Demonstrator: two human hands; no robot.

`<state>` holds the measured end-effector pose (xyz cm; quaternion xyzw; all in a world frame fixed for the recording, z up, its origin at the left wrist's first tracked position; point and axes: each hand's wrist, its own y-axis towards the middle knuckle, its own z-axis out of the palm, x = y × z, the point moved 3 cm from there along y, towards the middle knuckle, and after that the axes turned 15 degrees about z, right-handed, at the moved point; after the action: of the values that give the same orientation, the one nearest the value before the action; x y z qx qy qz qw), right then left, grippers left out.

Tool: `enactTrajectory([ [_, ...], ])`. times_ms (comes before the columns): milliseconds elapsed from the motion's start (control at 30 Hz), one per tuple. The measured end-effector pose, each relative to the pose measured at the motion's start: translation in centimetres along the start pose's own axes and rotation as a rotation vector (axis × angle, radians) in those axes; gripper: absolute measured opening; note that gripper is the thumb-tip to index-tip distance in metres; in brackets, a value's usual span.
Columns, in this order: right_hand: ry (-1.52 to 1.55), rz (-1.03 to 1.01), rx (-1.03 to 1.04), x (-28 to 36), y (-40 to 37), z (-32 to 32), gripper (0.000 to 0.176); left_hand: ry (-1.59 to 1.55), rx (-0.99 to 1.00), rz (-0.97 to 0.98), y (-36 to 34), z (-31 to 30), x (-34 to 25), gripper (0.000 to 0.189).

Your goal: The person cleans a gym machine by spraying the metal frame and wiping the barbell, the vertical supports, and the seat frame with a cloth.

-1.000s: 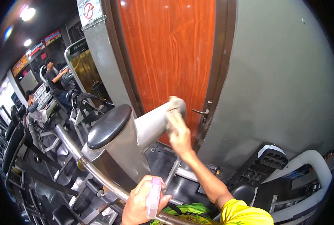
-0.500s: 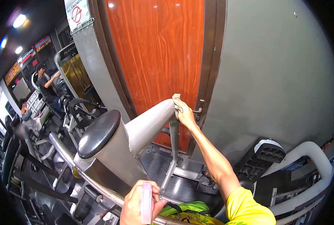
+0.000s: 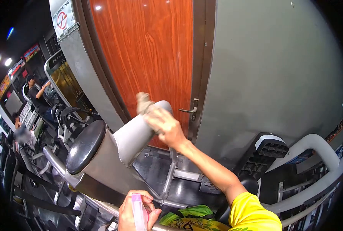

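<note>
Head camera, and straight to the cloth: lay bunched on the top end of the grey padded arm, just in front of the wooden door. Was pinned there by the right hand, fingers curled over it and clamping it against the padding, palm down, a bit blurred. Reached out long and upward from the yellow sleeve, elbow nearly straight, wrist bent over the end of the arm. Down low, left hand wrapped closed around a pink spray bottle, held upright and close to the body. Green bag just beside it on the right. Further out: black round pad left of the grey arm, door handle right of the working hand and clear of it, grey wall beyond.
</note>
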<state>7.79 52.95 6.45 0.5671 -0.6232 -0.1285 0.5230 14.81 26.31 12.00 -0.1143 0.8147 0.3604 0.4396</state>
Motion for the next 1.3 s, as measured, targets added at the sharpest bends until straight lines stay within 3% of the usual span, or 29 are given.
enactTrajectory([
  [100,-0.052,0.378,-0.127,-9.4,-2.3,3.5,0.075,-0.047,-0.037,-0.011,0.1,0.1,-0.2,0.041],
  [133,-0.054,0.378,-0.126,-10.8,-2.8,4.4,0.075,-0.039,-0.015,-0.047,0.2,0.1,-0.4,0.042],
  [200,0.143,0.644,-0.228,-13.3,-4.7,5.9,0.074,-0.029,0.01,-0.08,0.3,0.0,-0.4,0.043],
  [267,0.132,0.793,-0.267,-16.1,-7.1,8.4,0.074,0.073,0.057,-0.019,0.3,0.0,-0.5,0.045],
  [333,0.33,1.502,0.147,-19.6,-11.0,11.3,0.069,0.091,0.06,-0.051,0.3,0.0,-0.6,0.044],
  [400,0.669,1.629,0.241,-23.1,-15.6,16.5,0.04,0.105,0.065,-0.076,0.4,0.1,-0.7,0.044],
  [467,1.005,1.555,-0.007,-22.4,-17.0,19.0,0.027,-0.071,-0.087,-0.102,0.3,0.2,-0.7,0.042],
  [500,1.199,1.431,-0.114,-26.2,-19.0,22.7,0.026,-0.071,-0.094,-0.103,0.2,0.3,-0.5,0.042],
  [533,1.201,1.437,-0.105,-25.2,-18.1,22.2,0.026,-0.07,-0.103,-0.069,0.1,0.4,-0.4,0.04],
  [600,1.48,1.661,-0.451,-23.6,-14.8,20.5,0.027,-0.06,-0.12,-0.035,0.1,0.1,-0.5,0.039],
  [667,1.57,1.675,-0.503,-18.0,-10.4,16.2,0.028,-0.034,0.03,-0.032,0.9,0.2,-1.3,0.03],
  [700,1.612,1.623,-0.453,-17.9,-9.9,16.1,0.028,0.004,0.032,-0.046,1.2,0.2,-2.0,0.02],
  [767,1.647,1.57,-0.395,-17.8,-9.5,15.6,0.028,0.045,0.023,-0.01,0.6,0.2,-0.8,0.027],
  [800,1.682,1.495,-0.282,-16.1,-9.0,14.6,0.028,0.085,0.026,0.024,0.3,0.0,-0.6,0.035],
  [833,1.714,1.414,-0.174,-14.2,-8.3,13.2,0.028,0.028,0.016,0.019,0.6,0.0,-0.8,0.03],
  [867,1.711,1.416,-0.17,-12.3,-7.7,11.5,0.028,0.027,0.012,0.018,0.7,-0.1,-0.8,0.03],
  [933,1.648,1.594,0.07,-9.2,-7.3,8.8,0.028,0.038,0.063,0.075,0.8,-0.1,-0.6,0.028],
  [967,1.643,1.502,0.245,-9.3,-8.0,8.6,0.03,0.029,0.043,0.093,0.9,0.0,-0.6,0.028],
  [1000,1.641,1.504,0.247,-7.1,-7.4,7.0,0.03,0.028,0.041,0.091,1.1,-0.1,-0.7,0.028],
  [1067,1.458,1.62,0.497,-2.3,-7.2,3.9,0.03,0.027,0.055,0.11,1.4,-0.1,-1.0,0.028],
  [1133,1.457,1.544,0.631,1.0,-7.6,3.5,0.031,0.015,0.023,0.181,1.5,0.0,-0.6,0.024],
  [1200,1.503,1.468,0.699,3.4,-8.3,4.2,0.026,0.049,0.019,0.208,1.4,-0.1,-0.5,0.025],
  [1300,1.274,1.512,0.713,7.3,-6.9,2.3,0.02,0.066,-0.034,0.24,1.6,-0.1,-1.0,0.026],
])
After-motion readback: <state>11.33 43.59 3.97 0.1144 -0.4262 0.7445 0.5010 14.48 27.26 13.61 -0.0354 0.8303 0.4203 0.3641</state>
